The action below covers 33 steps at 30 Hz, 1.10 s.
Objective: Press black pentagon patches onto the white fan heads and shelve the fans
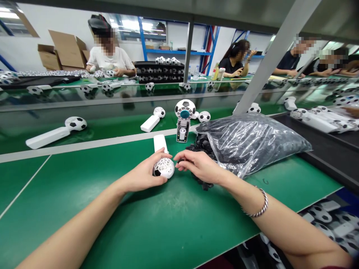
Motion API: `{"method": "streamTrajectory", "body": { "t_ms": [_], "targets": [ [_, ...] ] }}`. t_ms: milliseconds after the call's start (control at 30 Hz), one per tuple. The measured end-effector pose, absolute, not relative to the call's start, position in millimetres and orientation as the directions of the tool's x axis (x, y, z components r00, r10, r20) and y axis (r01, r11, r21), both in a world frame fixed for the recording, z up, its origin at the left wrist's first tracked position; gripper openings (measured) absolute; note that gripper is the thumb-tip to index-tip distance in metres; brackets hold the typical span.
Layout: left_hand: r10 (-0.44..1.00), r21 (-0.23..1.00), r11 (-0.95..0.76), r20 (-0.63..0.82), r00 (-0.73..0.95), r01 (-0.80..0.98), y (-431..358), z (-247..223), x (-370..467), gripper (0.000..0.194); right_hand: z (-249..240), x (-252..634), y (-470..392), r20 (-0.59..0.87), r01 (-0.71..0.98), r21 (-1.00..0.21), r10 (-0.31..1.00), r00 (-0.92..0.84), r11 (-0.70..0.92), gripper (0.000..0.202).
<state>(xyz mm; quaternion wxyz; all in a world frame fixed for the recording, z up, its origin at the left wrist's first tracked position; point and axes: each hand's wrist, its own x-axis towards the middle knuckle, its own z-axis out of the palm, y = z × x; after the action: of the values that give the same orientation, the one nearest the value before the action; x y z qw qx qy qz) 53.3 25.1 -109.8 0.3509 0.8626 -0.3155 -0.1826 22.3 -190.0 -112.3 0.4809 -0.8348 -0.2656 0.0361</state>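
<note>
My left hand (144,171) is wrapped round the ball-shaped head of a white device with a football pattern (165,168); its white handle (159,143) points away from me on the green table. Just right of the ball, my right hand (196,163) has its fingertips pinched together on a small black piece (180,161). Beneath and behind that hand lies a pile of small black pieces (200,144), beside a clear plastic bag (255,140) full of dark pieces. Behind the ball stands an upright football device (183,119) with its lower part uncovered.
Beyond the table edge, a green conveyor (112,129) carries white football devices (50,135). A slanted grey post (269,59) rises behind the bag. At the right is a black tray (316,144) with more devices. Several people sit across the line.
</note>
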Motion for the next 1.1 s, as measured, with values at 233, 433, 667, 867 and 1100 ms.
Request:
{"method": "streamTrajectory", "body": {
  "t_ms": [233,433,667,867,1100],
  "targets": [
    [-0.652,0.707,-0.573,-0.086,0.753,-0.415,24.7,-113.3,52.2,0.063,-109.1,20.8,-186.2,0.432,0.577,-0.669,0.387,0.815,-0.468,0.01],
    [-0.657,0.712,-0.567,-0.088,0.748,-0.414,24.4,-112.0,52.2,0.061,-114.5,21.0,-184.2,0.277,0.439,-0.831,0.431,0.859,-0.342,0.017],
    [-0.638,0.713,-0.57,-0.071,0.766,-0.409,22.4,-112.5,50.0,0.06,-115.2,19.1,-181.3,0.302,0.421,-0.834,0.343,0.889,-0.357,0.006],
    [-0.615,0.717,-0.565,-0.038,0.787,-0.407,19.6,-119.0,51.2,0.059,-120.0,18.8,-174.0,0.194,0.308,-0.918,0.396,0.898,-0.25,0.003],
    [-0.582,0.747,-0.528,0.028,0.813,-0.403,12.6,-121.9,47.6,0.04,-127.6,28.6,-167.2,0.13,0.185,-0.973,0.339,0.932,-0.135,0.01]
  ]
}}
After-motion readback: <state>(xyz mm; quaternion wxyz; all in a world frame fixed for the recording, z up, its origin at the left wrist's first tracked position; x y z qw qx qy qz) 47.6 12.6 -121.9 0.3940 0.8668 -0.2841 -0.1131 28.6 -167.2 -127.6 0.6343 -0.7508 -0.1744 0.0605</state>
